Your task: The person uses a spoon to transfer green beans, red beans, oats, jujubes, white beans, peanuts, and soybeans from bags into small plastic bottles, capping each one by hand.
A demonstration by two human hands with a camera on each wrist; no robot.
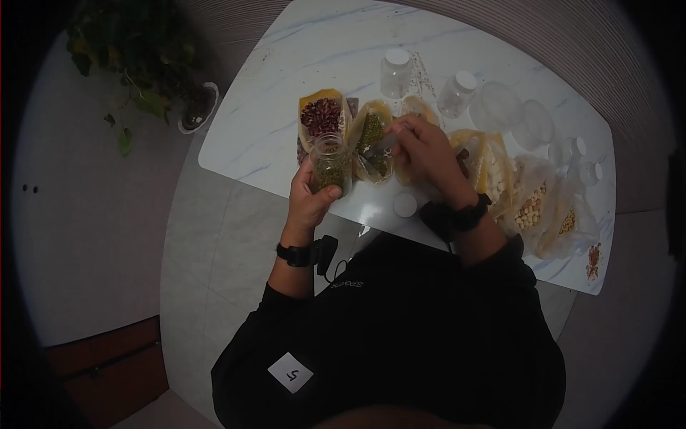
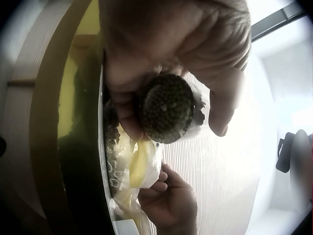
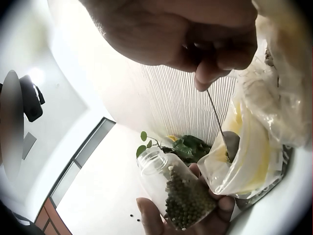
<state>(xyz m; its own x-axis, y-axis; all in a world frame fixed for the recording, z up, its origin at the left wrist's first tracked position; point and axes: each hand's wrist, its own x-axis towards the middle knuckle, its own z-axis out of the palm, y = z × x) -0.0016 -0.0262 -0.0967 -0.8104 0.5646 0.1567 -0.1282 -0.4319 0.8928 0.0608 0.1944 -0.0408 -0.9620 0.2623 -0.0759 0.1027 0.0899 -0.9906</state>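
My left hand (image 1: 309, 201) grips a clear plastic jar (image 1: 331, 170), which is partly filled with green mung beans and has its mouth uncovered. The left wrist view shows the jar's bean-covered base (image 2: 166, 110). In the right wrist view the jar leans, its beans piled toward the lower side. My right hand (image 1: 432, 154) pinches the thin metal handle of a spoon (image 3: 232, 143), whose bowl dips into the opened bag (image 3: 239, 169). That bag of mung beans (image 1: 371, 134) stands on the table just right of the jar.
An open bag of red kidney beans (image 1: 320, 118) sits behind the jar. White-lidded jars (image 1: 395, 77) stand at the back. Several other bags (image 1: 530, 207) line the right side. A loose white lid (image 1: 405, 205) lies near the front edge; spilled bits (image 1: 594, 261) lie far right.
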